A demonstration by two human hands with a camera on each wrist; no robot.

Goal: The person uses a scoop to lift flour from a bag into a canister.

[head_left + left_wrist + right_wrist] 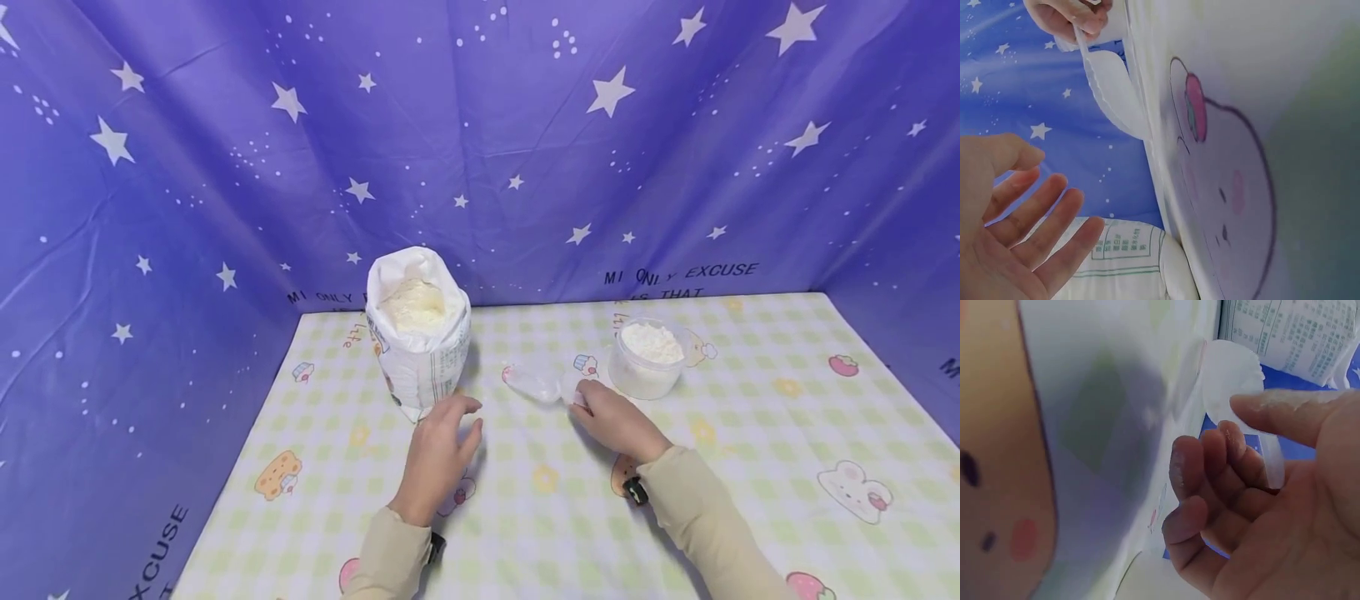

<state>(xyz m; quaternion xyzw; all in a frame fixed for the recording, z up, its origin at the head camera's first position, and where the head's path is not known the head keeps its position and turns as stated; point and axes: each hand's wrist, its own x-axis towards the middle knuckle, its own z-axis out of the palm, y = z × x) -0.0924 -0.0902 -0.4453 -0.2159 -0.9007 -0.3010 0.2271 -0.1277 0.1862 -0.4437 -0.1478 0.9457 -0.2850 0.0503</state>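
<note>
My right hand (618,421) holds a translucent plastic scoop (534,383) by its handle, low over the tablecloth. In the right wrist view the scoop's bowl (1229,375) stands beyond the thumb, and white powder clings to the fingers. An open white bag (420,358) of pale powder stands upright at the back left. Just in front of it is my left hand (438,454), fingers loosely bent and apart, holding nothing. In the left wrist view, printed text shows on the bag (1129,250) behind the fingers. Whether the scoop touches the cloth, I cannot tell.
To the right of the scoop sits a clear round tub (647,375) heaped with white powder. A green-and-white checked tablecloth (540,533) with cartoon prints covers the table. Blue star-patterned curtains (480,125) hang behind the table and at both sides.
</note>
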